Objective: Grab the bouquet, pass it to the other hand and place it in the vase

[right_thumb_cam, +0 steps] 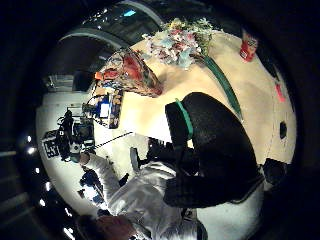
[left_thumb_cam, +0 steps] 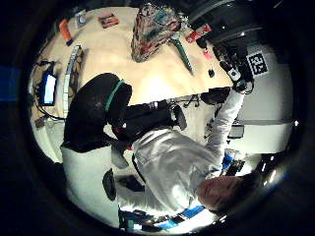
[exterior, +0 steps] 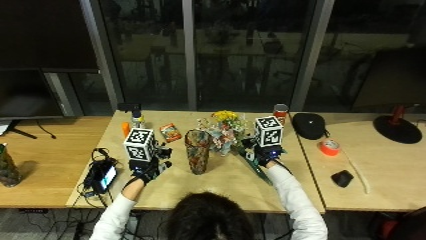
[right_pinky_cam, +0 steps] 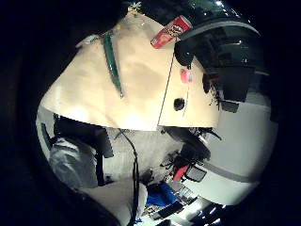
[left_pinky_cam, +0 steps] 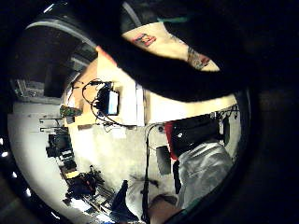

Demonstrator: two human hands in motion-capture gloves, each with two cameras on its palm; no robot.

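Neither hand has hold of the bouquet (exterior: 224, 131) yet. From above, the right hand (exterior: 265, 156) hovers over the green stem wrap, and a marker block hides its fingers, so whether they are spread or curled cannot be told; its own palm views show the stems lying free on the table (exterior: 219, 185) with nothing closed round them. The left hand (exterior: 148, 169) hangs off to the other side of the vase (exterior: 197, 151), fingers loosely hanging, holding nothing.

The bouquet lies on its side, flower heads just beside the vase and the long green stems trailing toward the person's right. The vase stands upright between the two hands, tall and narrow.

That closeness is the main risk. If the right hand lifts by the stem end, the heavy flower heads may swing and catch the vase, which looks likely to tip. A grip too near the stem tips could also let the bunch droop or slide out during the handover. A red can (exterior: 281, 113) behind the flowers and a phone (exterior: 105, 176) beside the left hand sit within sweeping reach.
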